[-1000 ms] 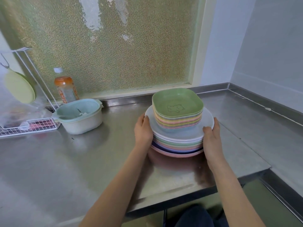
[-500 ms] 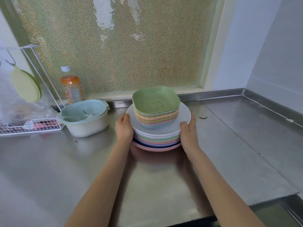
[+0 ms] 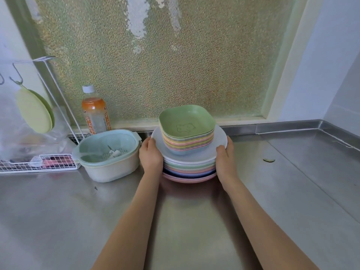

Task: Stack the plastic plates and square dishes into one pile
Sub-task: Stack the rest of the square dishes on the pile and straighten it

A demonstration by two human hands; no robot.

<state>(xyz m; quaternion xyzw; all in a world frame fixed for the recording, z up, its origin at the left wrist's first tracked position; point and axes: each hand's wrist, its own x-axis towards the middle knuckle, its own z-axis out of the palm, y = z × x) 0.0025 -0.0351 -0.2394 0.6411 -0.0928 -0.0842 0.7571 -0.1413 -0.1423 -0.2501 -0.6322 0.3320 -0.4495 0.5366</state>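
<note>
One pile stands on the steel counter near the back wall. Its lower part is a stack of round pastel plates with a white plate on top. On that sits a stack of square dishes, the uppermost one green with a small bear outline. My left hand grips the left side of the round plates. My right hand grips the right side. Both thumbs rest on the white plate's rim. The pile's bottom touches the counter or is just above it; I cannot tell which.
A pale blue strainer in a cream bowl stands just left of the pile, close to my left hand. Behind it are an orange drink bottle and a white wire rack. A small dark scrap lies on the counter at right.
Both hands have carried the pile away from the counter's front edge, back toward the frosted window and closer to the strainer bowl. The grip on both sides is unchanged.
</note>
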